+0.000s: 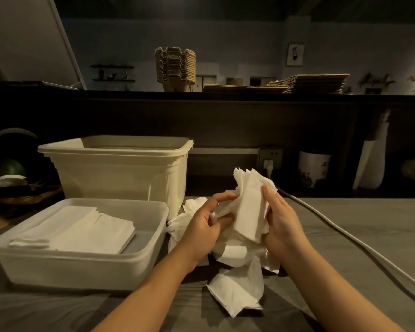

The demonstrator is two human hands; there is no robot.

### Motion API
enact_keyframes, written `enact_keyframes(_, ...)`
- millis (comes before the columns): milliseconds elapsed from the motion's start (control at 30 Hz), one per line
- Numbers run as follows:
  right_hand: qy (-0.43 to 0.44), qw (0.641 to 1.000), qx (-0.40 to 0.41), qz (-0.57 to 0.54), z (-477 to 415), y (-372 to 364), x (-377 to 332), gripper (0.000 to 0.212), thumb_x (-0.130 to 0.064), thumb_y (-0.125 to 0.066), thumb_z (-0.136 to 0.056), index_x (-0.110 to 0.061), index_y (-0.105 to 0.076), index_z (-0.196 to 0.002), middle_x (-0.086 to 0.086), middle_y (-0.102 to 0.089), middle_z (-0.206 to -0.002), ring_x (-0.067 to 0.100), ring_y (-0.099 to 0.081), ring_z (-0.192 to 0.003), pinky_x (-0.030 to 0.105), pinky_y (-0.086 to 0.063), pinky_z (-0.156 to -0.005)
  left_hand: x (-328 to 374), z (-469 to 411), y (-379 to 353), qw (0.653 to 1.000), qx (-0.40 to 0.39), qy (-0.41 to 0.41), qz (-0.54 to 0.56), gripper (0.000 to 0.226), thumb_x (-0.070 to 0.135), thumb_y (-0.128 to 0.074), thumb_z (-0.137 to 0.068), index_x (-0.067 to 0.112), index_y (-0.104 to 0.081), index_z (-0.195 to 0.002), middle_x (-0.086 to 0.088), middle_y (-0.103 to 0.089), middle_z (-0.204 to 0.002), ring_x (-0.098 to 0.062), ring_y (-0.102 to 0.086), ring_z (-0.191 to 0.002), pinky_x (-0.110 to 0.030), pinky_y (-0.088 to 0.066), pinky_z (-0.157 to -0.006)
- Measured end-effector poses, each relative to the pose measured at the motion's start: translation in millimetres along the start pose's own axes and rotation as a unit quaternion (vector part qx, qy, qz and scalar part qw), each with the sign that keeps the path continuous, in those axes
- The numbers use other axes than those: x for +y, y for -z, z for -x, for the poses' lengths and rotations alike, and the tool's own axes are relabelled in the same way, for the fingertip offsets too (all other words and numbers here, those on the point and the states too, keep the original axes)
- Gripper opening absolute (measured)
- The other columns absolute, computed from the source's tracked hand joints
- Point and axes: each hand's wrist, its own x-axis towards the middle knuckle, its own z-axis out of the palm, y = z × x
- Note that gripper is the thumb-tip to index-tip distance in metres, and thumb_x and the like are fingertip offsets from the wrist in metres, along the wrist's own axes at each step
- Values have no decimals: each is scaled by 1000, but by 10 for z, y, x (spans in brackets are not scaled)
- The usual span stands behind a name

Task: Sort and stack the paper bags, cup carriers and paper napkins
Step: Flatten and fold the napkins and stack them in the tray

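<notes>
Both hands gripped a bunch of paper napkins [249,204], held up over the loose heap of napkins [237,279] on the grey table [357,212]. The left hand [203,226] curled its fingers into the bunch's left edge. The right hand [282,226] clasped the right side, thumb pressed on the front. The step in hand looked to be squaring this bunch before it joined the neat napkin stack [82,231] in the shallow translucent tray [70,271] at left. Doing that well would likely mean easing the grip a little, tapping the edges level, flattening the fanned top corners, and laying the bunch flush on the stack, since thin tissue creases and slides easily. The cup carriers [175,68] and flat paper bags [309,83] sat stacked on the dark shelf [225,95] behind. The right fingers were hidden behind the paper, and the number of napkins in the bunch could not be made out. The cream tub [115,173] hid its contents behind its wall, and the dim objects at far left were unclear.
</notes>
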Motion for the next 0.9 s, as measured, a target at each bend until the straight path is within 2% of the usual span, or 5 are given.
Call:
enact_keyframes(167, -4, 998, 22, 64, -28, 4, 87, 24, -38, -50, -93, -27, -58, -113, 10, -64, -110, 31, -62, -102, 48, -54, -82, -4, 2, -11, 998, -24, -5, -55, 36, 8, -50, -94, 42, -54, -105, 21, -51, -115, -7, -54, -105, -19, -52, -84)
enact_keyframes(367, -89, 987, 53, 123, -76, -14, 143, 43, -51, -52, -89, -22, -57, -120, 15, -64, -109, 34, -61, -101, 52, -50, -90, -36, -21, -14, 994, -7, 17, -104, 50, 15, -54, -93, 65, -56, -93, -1, -52, -98, -45, -52, -106, -43, -54, -87)
enact_keyframes(633, -60, 995, 4, 79, -54, 7, 154, 48, -50, -64, -75, -26, -58, -117, 9, -64, -115, 30, -62, -104, 51, -52, -88, -47, -43, 2, 993, 40, -4, -114, 36, 15, -55, -92, 50, -48, -100, 26, -52, -98, 3, -53, -91, -7, -48, -68)
enact_keyframes(767, 7, 998, 44, 46, -20, 23, 125, 21, -28, -57, -90, -25, -56, -110, 4, -64, -104, 21, -64, -91, 36, -53, -66, -58, -58, 15, 994, 55, 10, -91, 30, 20, -57, -91, 48, -48, -99, 24, -52, -104, 0, -54, -96, -12, -47, -70)
enact_keyframes(900, 15, 998, 63, -12, -34, 21, 105, 29, -26, -52, -93, -26, -48, -122, 3, -61, -108, 23, -61, -98, 41, -53, -72, -88, -63, 25, 994, 73, 40, -64, 29, 25, -59, -90, 51, -50, -100, 9, -54, -115, -15, -56, -103, -34, -56, -80)
